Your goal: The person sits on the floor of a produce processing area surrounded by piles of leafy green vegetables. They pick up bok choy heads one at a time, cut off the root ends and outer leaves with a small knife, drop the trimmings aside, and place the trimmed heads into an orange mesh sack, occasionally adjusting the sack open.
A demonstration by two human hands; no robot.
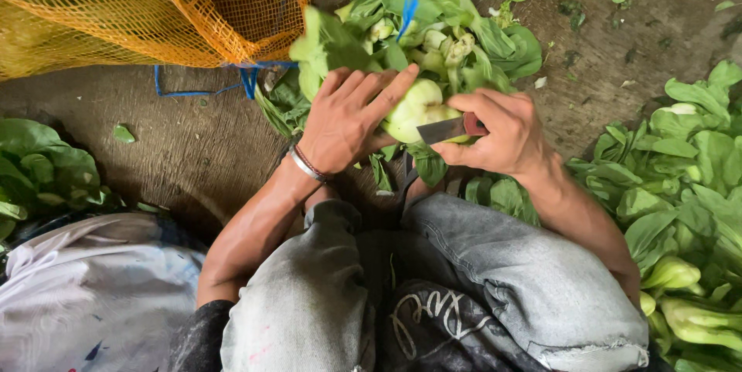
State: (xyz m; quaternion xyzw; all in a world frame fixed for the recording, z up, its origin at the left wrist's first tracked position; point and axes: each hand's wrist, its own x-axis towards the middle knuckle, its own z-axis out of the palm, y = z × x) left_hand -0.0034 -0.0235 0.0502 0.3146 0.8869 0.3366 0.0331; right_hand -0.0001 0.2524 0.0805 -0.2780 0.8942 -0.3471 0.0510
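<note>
Between the knees, over the dirt floor: a person crouched, trimming greens.
Right hand: the right hand (498,132) was closed around a red-handled knife (448,129), blade set against the pale base of a bok choy head (415,107).
Left hand: the left hand (349,117) clasped that head from above, fingers wrapped over its leaves.
Ahead: a loose heap (433,24) of bok choy lay just beyond the hands.
Right side: another pile of greens (680,186) lay beside the leg.
Upper left: an orange mesh sack (154,8) rested on the ground (193,148).
Progress: judging by both piles, one head was mid-trim; which pile was finished could not be told.
</note>
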